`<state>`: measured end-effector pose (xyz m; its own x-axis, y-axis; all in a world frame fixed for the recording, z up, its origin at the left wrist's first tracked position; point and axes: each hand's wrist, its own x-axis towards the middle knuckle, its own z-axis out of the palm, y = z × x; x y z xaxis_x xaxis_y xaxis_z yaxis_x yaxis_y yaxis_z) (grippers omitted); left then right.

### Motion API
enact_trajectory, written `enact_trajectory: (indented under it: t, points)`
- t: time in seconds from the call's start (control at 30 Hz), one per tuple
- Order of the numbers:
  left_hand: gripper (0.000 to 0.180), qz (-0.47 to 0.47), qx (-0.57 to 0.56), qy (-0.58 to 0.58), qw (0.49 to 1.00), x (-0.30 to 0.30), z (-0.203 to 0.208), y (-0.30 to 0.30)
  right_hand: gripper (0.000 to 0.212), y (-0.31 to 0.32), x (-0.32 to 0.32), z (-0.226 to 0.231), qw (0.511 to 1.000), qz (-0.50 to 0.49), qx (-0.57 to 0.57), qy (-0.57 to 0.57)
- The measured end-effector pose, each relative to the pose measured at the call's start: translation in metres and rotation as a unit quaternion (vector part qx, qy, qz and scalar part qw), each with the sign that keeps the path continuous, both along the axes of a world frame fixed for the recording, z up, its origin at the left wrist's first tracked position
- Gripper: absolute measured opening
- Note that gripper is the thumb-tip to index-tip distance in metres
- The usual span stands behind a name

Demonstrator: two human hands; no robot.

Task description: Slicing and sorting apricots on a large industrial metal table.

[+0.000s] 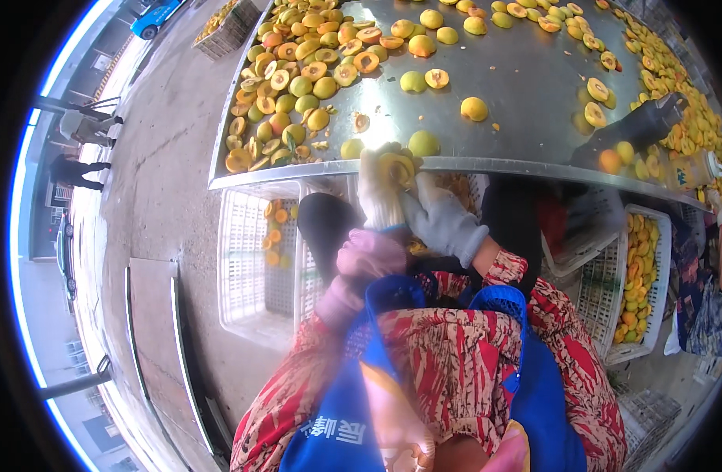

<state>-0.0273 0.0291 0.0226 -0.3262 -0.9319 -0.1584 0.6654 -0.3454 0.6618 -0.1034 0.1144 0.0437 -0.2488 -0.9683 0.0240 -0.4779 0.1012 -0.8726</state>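
Observation:
My left hand (380,197), in a white knitted glove, is closed on a cut yellow peach (397,169) at the near edge of a metal table (424,94). My right hand (446,222), in a grey-blue glove, meets it from the right, its fingers closed against the same fruit; the fingertips are partly hidden. Just beyond the hands, a whole greenish-yellow peach (424,143) lies by the table rim, and another is partly covered by my left glove. Many halved and whole peaches (298,86) are heaped at the table's left, some halves showing reddish pit hollows.
Below the table stand a white crate (243,267) with a few peach halves and a fuller crate (640,275) to the right. More peaches (668,79) line the table's right side, near another person's dark sleeve (636,130). A person (77,171) is far left.

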Motion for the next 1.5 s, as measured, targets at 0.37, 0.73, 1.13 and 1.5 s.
enact_trajectory:
  t: [0.37, 0.73, 1.13, 1.5]
  points:
    - [0.031, 0.017, -0.092, -0.159, 0.983, 0.003, 0.012, -0.002, 0.03, -0.002, 0.001, -0.006, 0.998, 0.001, -0.05, -0.045]
    - [0.037, 0.006, -0.005, -0.008, 1.0, 0.002, 0.026, 0.003, 0.023, -0.002, 0.009, 0.002, 0.993, -0.048, -0.102, 0.033]
    - [0.023, 0.058, -0.067, -0.163, 0.983, 0.003, 0.036, 0.007, 0.034, -0.001, 0.002, 0.01, 0.995, 0.031, -0.036, -0.09]
    - [0.012, 0.034, -0.034, -0.161, 0.986, 0.001, 0.019, -0.003, 0.036, -0.005, -0.004, 0.005, 0.993, 0.026, -0.048, -0.104]
